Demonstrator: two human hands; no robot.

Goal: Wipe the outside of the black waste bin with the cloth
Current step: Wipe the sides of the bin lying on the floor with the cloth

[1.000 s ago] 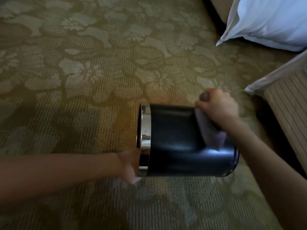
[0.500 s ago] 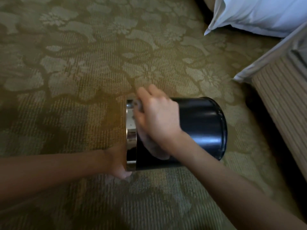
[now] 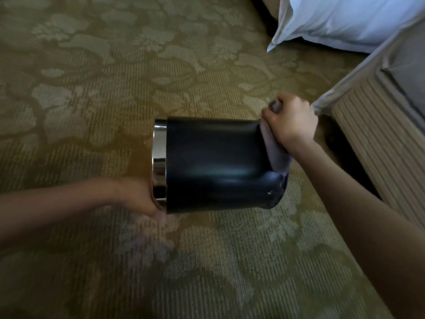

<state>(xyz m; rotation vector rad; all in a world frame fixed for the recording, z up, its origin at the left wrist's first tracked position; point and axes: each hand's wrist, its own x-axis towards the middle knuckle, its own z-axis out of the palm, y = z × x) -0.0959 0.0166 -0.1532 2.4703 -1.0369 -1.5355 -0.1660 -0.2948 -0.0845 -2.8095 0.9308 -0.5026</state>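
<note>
The black waste bin (image 3: pixel 213 164) lies on its side over the patterned carpet (image 3: pixel 103 93), a little right of the middle of our view, with its mouth toward 9 o'clock and its base toward 3 o'clock. We cannot tell whether it rests on the pile or is held just clear of it. Our left hand (image 3: pixel 140 199) grips the chrome rim band (image 3: pixel 159 162) at the bin's 8 o'clock corner, though blur hides the fingers. Our right hand (image 3: pixel 291 122) is closed round a bunched grey cloth (image 3: pixel 276 155) and presses it against the base edge at 2 o'clock, a loose tail hanging down over the end. We judge the bin light and stiff, easy to turn with one hand, but its glossy wall looks slippery, so the rim is the sure hold while the cloth travels along the side. The cloth is soft and drapes, so it should follow the curve well. A white pillow (image 3: pixel 345 19) lies at 1 o'clock and a ribbed bed base (image 3: pixel 379 139) at 3 o'clock, near the wiping hand.
</note>
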